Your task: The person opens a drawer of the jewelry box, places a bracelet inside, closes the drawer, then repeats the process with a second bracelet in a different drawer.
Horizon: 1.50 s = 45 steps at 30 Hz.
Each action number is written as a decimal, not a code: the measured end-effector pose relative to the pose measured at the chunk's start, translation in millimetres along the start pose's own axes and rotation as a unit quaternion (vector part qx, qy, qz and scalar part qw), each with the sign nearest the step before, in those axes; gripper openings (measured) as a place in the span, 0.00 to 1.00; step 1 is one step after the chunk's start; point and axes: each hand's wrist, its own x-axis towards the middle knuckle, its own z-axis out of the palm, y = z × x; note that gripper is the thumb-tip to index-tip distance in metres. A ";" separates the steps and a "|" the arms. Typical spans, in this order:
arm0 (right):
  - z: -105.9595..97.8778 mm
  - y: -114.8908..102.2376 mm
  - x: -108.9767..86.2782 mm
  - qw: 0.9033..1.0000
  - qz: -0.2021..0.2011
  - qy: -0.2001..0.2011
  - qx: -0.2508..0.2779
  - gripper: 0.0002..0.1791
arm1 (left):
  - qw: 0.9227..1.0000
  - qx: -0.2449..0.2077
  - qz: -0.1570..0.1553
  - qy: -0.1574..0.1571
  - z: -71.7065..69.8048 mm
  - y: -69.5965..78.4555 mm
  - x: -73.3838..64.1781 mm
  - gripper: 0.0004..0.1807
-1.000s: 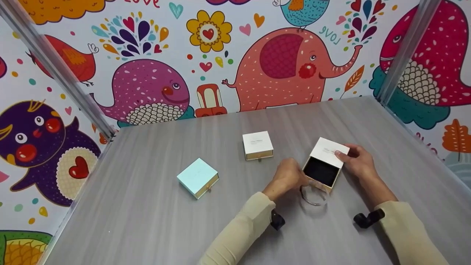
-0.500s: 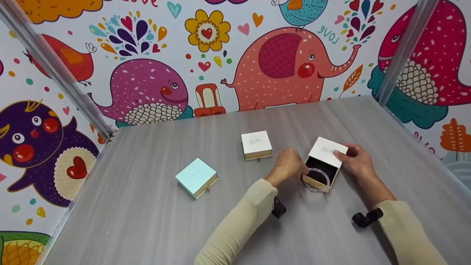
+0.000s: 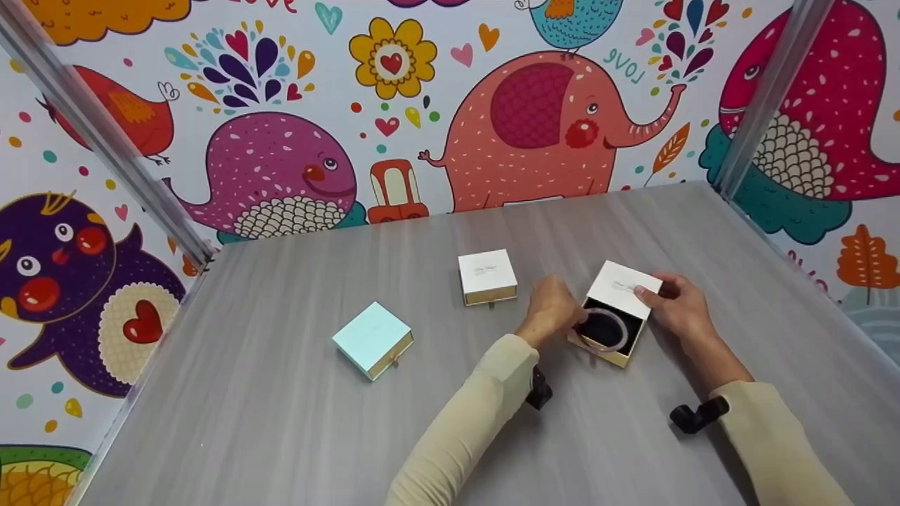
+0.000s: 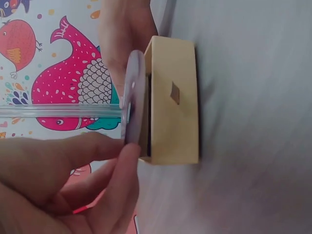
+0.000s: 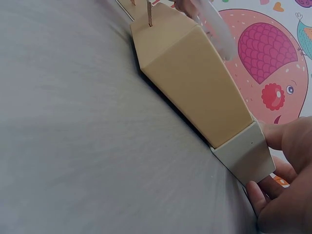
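A pale lavender bangle (image 3: pixel 624 336) is pinched between the thumb and fingers of my left hand (image 3: pixel 550 310). It overlaps the pulled-out, black-lined drawer of a white jewelry box (image 3: pixel 620 284) in the head view. Seen from the left wrist, the bangle (image 4: pixel 132 97) stands edge-on right at the opening of the tan drawer (image 4: pixel 174 112), which has a small pull tab. My right hand (image 3: pixel 680 309) grips the box's white sleeve from the right, thumb on top. In the right wrist view, its fingers hold the end of the sleeve (image 5: pixel 247 153).
A second white drawer box (image 3: pixel 487 275), pushed in, sits left of my left hand. Further left lies a mint-green drawer box (image 3: pixel 373 340), turned at an angle. All are on a grey wood-grain table (image 3: pixel 281 422), backed by a cartoon-printed wall (image 3: pixel 401 42) with metal posts.
My left hand has carried the bangle up and away from me, from in front of the drawer to over its black lining. My right hand stays on the sleeve.
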 end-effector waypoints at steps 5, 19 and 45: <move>0.4 0.6 0.1 1.000 -0.006 0.001 0.000 0.37 | 1.000 0.009 -0.001 0.014 3.7 0.2 2.0 0.14; 0.9 2.7 1.6 1.000 -0.014 0.009 -0.005 0.35 | 0.999 -0.024 -0.038 0.026 13.9 4.1 5.5 0.08; 0.9 2.0 1.9 1.000 -0.006 0.008 -0.006 0.35 | 0.993 0.086 0.012 0.078 34.8 9.3 2.8 0.05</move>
